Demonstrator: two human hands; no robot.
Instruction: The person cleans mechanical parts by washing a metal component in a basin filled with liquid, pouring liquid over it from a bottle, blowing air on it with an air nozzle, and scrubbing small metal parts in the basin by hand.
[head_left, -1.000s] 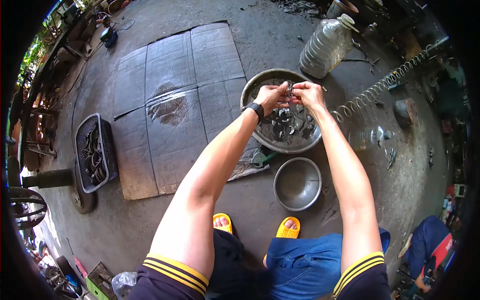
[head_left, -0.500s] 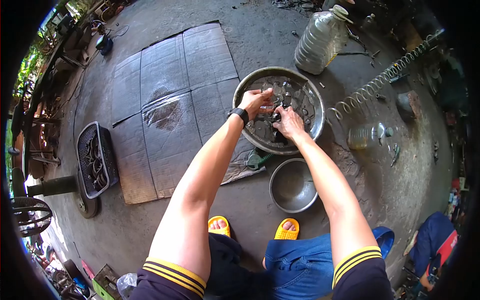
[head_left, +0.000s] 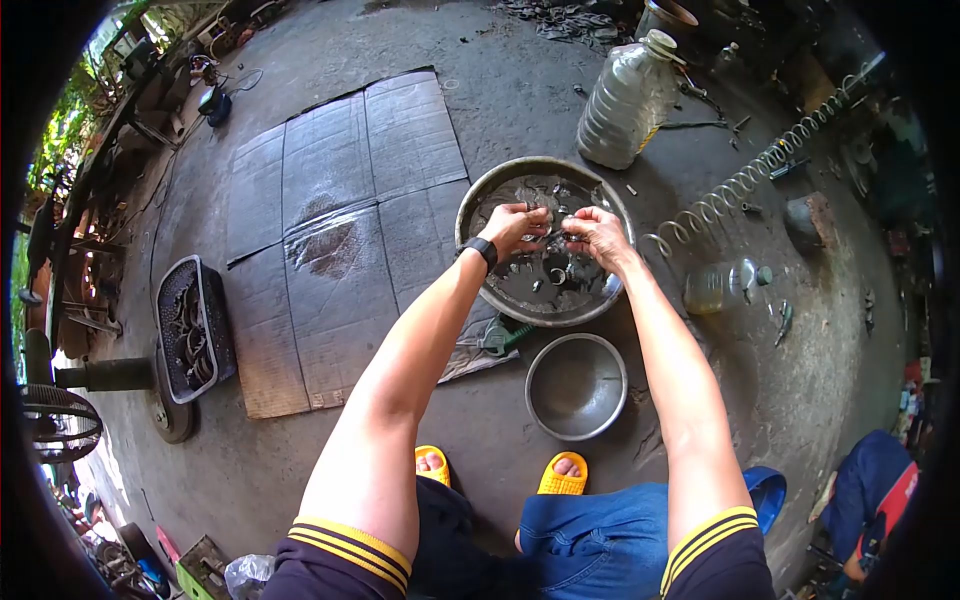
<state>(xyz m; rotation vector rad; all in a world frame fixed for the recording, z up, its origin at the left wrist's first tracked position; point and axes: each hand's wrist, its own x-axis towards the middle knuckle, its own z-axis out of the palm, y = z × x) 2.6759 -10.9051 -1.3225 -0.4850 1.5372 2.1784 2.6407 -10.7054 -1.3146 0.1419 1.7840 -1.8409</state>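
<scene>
A wide metal basin (head_left: 545, 318) holds dark liquid with several small metal parts in it. Over its left half is my left hand (head_left: 517, 228), a dark watch on the wrist, its fingers curled round something small I cannot make out. My right hand (head_left: 597, 237) is over the right half, fingers pinched together on a small thing that is too tiny to name. A narrow gap separates the two hands. Below the large basin stands a smaller metal bowl (head_left: 577, 388) with nothing visible in it.
Flattened cardboard (head_left: 330, 160) lies left of the basin; a black basket (head_left: 223, 330) of curved parts is farther left. Behind the basin stands a large plastic bottle (head_left: 628, 100). A coiled hose (head_left: 735, 193) and a lying bottle (head_left: 712, 288) are at right. A person (head_left: 868, 490) is at lower right.
Half a second ago my hands were down among the parts, close together; now they are raised slightly and apart, fingers curled. The whole view has shifted a little.
</scene>
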